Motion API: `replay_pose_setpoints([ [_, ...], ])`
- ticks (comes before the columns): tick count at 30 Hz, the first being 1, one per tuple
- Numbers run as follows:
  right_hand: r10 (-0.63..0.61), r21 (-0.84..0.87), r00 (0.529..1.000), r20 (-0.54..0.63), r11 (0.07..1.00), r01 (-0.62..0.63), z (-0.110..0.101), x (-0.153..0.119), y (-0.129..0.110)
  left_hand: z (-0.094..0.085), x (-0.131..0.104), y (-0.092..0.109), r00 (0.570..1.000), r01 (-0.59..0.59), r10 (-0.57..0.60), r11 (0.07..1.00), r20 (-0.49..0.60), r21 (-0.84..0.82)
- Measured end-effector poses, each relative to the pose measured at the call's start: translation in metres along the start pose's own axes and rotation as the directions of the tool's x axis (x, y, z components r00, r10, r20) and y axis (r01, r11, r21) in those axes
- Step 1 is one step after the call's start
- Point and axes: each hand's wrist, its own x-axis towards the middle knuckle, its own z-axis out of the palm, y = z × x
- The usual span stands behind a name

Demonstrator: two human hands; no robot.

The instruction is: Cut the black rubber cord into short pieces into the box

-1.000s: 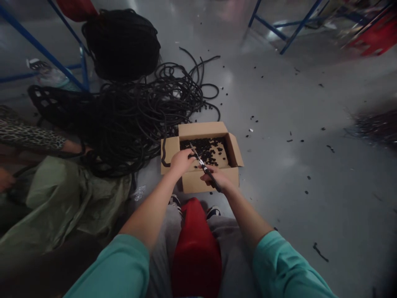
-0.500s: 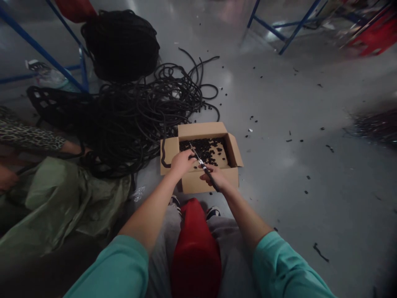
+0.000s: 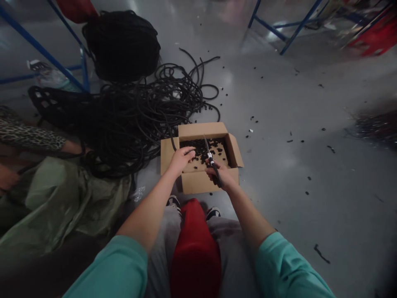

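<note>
My left hand is closed, with fingers pinched over the left side of an open cardboard box. A black cord runs from the pile down into that hand; the end between the fingers is hard to make out. To its right, my right hand grips a pair of scissors by dark handles, the blades pointing away over the box. The blades are apart from my left hand. Many short black cut pieces lie on the box floor below.
A tangled heap of black cord spreads to the left, with a large coil behind it. Another person's patterned sleeve and green sheeting are at the left. Blue metal frames stand at the back. A red seat is beneath me.
The scissors have moved right, away from my left hand, and their tips point more directly forward. The cord by the left flap has shifted and now runs straighter to my left hand.
</note>
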Motion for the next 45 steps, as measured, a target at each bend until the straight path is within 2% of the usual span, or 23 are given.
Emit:
replay_pose_setpoints([
  [3, -0.067, 0.047, 0.997, -0.029, 0.997, 0.068, 0.002, -0.001, -0.002, 0.003, -0.004, 0.006, 0.997, 0.046, -0.037, 0.992, 0.073, -0.117],
  [6, -0.148, 0.091, 0.985, -0.084, 0.984, 0.156, 0.002, 0.001, -0.003, 0.007, -0.009, 0.010, 0.984, 0.058, -0.037, 0.992, 0.175, -0.113],
  [9, -0.206, 0.104, 0.968, -0.143, 0.969, 0.222, -0.001, 0.005, -0.002, 0.012, -0.012, 0.009, 0.973, 0.024, -0.004, 0.996, 0.229, -0.085],
  [13, -0.233, 0.113, 0.956, -0.180, 0.960, 0.255, -0.003, 0.008, 0.001, 0.022, -0.015, 0.001, 0.974, -0.018, 0.023, 1.000, 0.224, -0.025],
  [17, -0.249, 0.141, 0.958, -0.143, 0.953, 0.269, -0.001, 0.008, 0.003, 0.033, -0.017, -0.008, 0.976, -0.045, 0.035, 0.998, 0.214, 0.041],
  [21, -0.247, 0.166, 0.954, -0.172, 0.947, 0.275, -0.003, 0.009, 0.001, 0.033, -0.019, -0.007, 0.946, -0.131, 0.054, 0.965, 0.320, 0.226],
  [24, -0.212, 0.234, 0.943, -0.256, 0.933, 0.273, -0.011, 0.011, -0.004, 0.027, -0.020, 0.000, 0.925, -0.247, 0.063, 0.849, 0.374, 0.467],
  [26, -0.201, 0.280, 0.936, -0.289, 0.917, 0.284, -0.017, 0.013, -0.006, 0.023, -0.020, 0.005, 0.916, -0.286, 0.045, 0.771, 0.400, 0.568],
  [28, -0.186, 0.303, 0.936, -0.300, 0.911, 0.279, -0.021, 0.013, -0.007, 0.022, -0.021, 0.008, 0.906, -0.307, 0.033, 0.737, 0.423, 0.602],
  [30, -0.180, 0.298, 0.941, -0.288, 0.917, 0.266, -0.022, 0.013, -0.008, 0.022, -0.020, 0.008, 0.901, -0.308, 0.041, 0.763, 0.432, 0.569],
  [32, -0.173, 0.267, 0.954, -0.245, 0.934, 0.238, -0.022, 0.011, -0.008, 0.018, -0.017, 0.007, 0.916, -0.271, 0.070, 0.833, 0.395, 0.482],
  [36, -0.110, 0.118, 0.985, -0.135, 0.985, 0.126, -0.020, 0.003, -0.010, 0.002, -0.008, 0.005, 0.975, -0.141, 0.094, 0.961, 0.199, 0.239],
  [40, -0.039, -0.028, 0.999, -0.020, 0.999, 0.039, -0.016, -0.005, -0.010, -0.017, -0.003, 0.008, 0.994, -0.068, 0.061, 0.994, 0.087, 0.085],
  [45, 0.030, -0.115, 0.991, 0.133, 0.993, -0.015, -0.011, -0.004, -0.003, -0.029, -0.005, 0.010, 0.999, -0.042, 0.042, 0.999, -0.015, 0.034],
])
